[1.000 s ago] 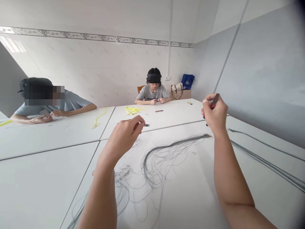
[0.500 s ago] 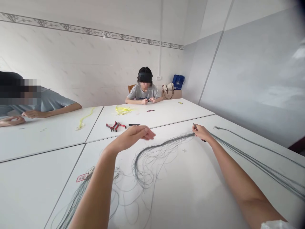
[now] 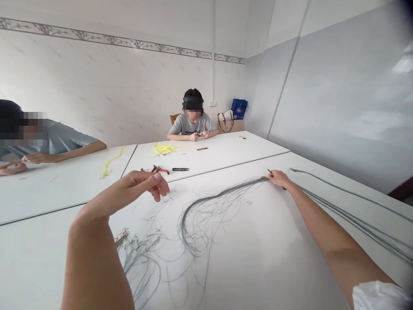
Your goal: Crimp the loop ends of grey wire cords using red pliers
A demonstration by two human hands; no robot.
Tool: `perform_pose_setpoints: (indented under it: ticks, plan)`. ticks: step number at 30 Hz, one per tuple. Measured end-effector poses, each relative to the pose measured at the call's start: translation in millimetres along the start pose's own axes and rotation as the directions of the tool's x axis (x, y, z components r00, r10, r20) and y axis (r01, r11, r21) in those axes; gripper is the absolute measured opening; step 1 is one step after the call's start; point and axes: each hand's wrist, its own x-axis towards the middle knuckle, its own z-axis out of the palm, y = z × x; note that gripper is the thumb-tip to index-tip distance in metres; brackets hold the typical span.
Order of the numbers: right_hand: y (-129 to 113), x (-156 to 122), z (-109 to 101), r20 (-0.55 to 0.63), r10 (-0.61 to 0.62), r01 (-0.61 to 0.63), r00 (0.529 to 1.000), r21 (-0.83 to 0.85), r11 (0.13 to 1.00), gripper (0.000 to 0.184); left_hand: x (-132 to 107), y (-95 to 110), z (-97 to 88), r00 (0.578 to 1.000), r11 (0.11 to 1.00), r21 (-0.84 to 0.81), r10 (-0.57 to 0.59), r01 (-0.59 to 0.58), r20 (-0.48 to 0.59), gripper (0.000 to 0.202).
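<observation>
My right hand (image 3: 278, 178) is closed around a slim dark tool (image 3: 269, 172). Its tip pokes out past the fingers and its other end shows below the palm; the exact kind is hard to make out. The gathered end of a long bundle of dark grey threads (image 3: 219, 194) lies right at that hand, curving left across the white table. My left hand (image 3: 150, 184) hangs over the table with fingers loosely bent and apart, nothing visible in them. Beneath it are fine loose threads (image 3: 166, 199). Nearer me, beside my left forearm, sits a tangled bunch of grey threads with knotted ends (image 3: 153, 237).
Red-handled pliers (image 3: 158, 169) and black snips (image 3: 180, 169) lie beyond my left hand. More grey strands (image 3: 348, 211) run along the table's right side. Two people sit across and to the left, near yellow threads (image 3: 164, 149). Seams (image 3: 226, 168) divide the tabletops.
My left hand has moved left and towards me, away from the thread bundle, uncovering loose threads. My right hand stays by the bundle's end, tool still held.
</observation>
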Motion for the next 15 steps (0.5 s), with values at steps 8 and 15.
perform_pose_setpoints:
  ticks: [8,15]
  plan:
    - [0,-2,4,-0.096,0.004,0.004,0.995,0.083,0.997,0.017,23,-37,7.4,0.933,0.904,0.236,-0.333,0.356,-0.134,0.037]
    - [15,-19,6,-0.247,0.058,0.038,0.967,0.365,0.93,0.026,40,-79,20.7,0.829,0.754,0.355,-0.54,0.553,-0.144,0.022]
